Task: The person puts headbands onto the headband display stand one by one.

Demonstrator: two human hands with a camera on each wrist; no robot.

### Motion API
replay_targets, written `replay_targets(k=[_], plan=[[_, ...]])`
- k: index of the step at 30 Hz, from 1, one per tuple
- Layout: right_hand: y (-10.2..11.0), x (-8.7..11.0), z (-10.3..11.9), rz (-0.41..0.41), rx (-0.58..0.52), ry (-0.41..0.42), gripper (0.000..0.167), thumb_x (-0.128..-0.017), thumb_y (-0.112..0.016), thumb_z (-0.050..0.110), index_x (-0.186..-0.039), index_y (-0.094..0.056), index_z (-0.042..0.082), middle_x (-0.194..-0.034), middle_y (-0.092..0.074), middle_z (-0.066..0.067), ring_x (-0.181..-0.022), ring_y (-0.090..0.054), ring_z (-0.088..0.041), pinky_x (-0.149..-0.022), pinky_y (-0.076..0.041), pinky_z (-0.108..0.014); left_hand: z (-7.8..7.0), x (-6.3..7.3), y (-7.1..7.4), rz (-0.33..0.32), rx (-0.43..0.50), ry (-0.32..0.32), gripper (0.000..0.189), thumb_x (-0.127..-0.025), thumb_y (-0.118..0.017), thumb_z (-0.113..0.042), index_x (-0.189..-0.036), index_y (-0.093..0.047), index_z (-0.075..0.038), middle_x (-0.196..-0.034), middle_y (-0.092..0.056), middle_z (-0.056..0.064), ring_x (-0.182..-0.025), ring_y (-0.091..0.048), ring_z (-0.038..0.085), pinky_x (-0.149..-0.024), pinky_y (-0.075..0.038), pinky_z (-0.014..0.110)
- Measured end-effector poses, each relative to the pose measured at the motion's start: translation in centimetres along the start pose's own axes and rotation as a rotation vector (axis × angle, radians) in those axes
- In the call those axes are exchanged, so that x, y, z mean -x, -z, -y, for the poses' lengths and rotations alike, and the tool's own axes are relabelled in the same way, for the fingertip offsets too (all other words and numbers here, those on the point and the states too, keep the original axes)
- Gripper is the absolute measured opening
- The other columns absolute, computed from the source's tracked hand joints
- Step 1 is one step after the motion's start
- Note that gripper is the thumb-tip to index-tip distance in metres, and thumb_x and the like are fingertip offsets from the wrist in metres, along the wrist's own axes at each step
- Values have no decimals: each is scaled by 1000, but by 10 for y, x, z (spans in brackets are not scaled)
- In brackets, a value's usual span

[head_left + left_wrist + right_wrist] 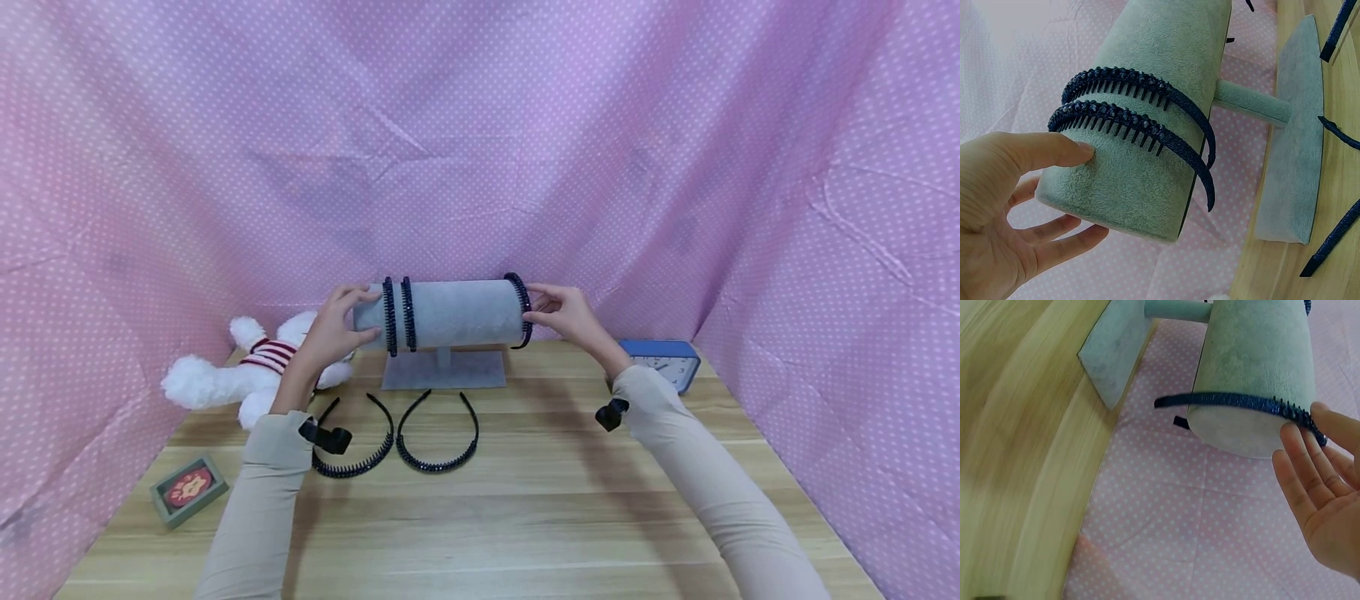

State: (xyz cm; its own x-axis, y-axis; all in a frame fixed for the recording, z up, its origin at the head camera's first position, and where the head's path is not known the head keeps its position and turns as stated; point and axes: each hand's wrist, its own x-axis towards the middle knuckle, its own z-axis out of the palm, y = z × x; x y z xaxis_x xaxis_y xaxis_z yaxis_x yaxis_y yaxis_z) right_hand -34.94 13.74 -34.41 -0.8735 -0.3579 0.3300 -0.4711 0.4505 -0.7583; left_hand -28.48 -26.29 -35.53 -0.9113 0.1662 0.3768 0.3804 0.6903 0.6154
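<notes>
A grey plush headband stand [467, 312] has a horizontal roll on a post and flat base. Two black beaded headbands with comb teeth sit near its left end, the outer headband [1116, 117] and the inner headband [1122, 78]. My left hand [336, 332] grips that end of the roll, thumb on its surface and fingers behind the end face. At the opposite end, a third black headband [1229, 400] lies around the rim of the roll. My right hand [568, 315] pinches its beaded part between thumb and fingers.
Two more black headbands, a left one [352, 472] and a right one [438, 468], lie on the wooden table. A white plush toy [225, 387] and small green frame [189, 490] are at left. A blue clock [660, 354] stands behind my right forearm. Pink dotted cloth [480, 167] surrounds the table.
</notes>
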Motion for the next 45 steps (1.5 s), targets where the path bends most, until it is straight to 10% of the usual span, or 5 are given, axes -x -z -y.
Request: replay_targets(k=[16, 45], plan=[[6, -3, 0, 75, 12, 66, 57, -89, -78, 7, -142, -58, -1, -130, -67, -26, -118, -66, -42, -98, -55, -54, 1, 0, 0, -2, 6, -2, 56, -90, -75, -3, -142, -54, 0, -156, -38, 22, -143, -36, 44, -116, -33, 63], [12, -24, 4, 195, -20, 13, 59, -90, -78, 10, -145, -56, 6, -150, -55, -16, -137, -54, -35, -110, -48, -51, 3, -1, -1, -12, 9, -16, 56, -89, -76, -2, -141, -56, 0, -155, -39, 21, -143, -36, 44, -116, -34, 63]])
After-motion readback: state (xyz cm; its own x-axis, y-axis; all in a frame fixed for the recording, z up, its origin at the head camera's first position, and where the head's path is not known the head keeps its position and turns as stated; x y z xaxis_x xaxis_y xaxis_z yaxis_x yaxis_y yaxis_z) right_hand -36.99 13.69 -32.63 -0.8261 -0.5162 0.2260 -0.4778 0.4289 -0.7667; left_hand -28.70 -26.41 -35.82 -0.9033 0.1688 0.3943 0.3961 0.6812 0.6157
